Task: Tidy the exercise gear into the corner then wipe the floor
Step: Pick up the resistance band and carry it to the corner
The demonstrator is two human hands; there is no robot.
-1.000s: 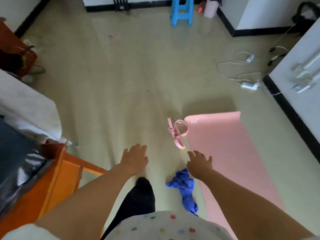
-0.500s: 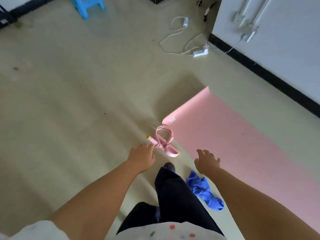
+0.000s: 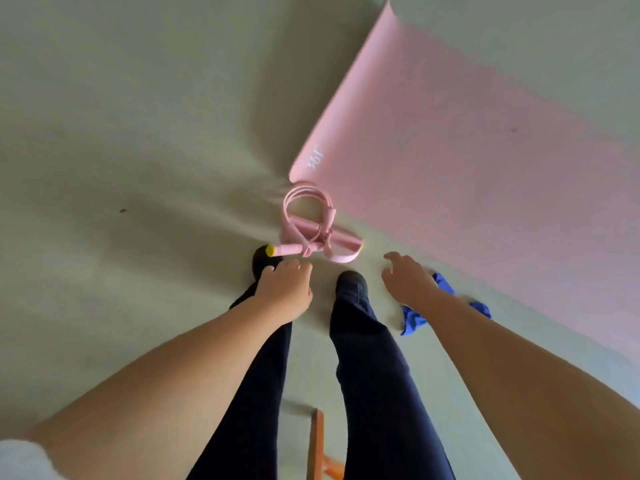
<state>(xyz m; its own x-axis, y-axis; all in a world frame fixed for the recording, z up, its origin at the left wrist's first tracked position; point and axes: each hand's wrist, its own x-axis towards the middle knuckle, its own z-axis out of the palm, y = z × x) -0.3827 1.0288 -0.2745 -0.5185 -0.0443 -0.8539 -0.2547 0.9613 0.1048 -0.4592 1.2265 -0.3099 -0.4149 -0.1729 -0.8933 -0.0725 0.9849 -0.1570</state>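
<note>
Pink mat (image 3: 467, 140) corner print reads roughly "361", blurry. Your left hand (image 3: 285, 292) has fingers loosely curled, empty, just short of the jump rope (image 3: 311, 230); right hand (image 3: 408, 282) has fingers spread, empty, over the blue cloth (image 3: 414, 318).

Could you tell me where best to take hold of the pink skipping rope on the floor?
Probably the bundled middle of the rope, where coils and both handles cross, coming straight down from above. It lies flat by the mat corner, so one pinch there should lift everything together. The left hand is nearest.
</note>
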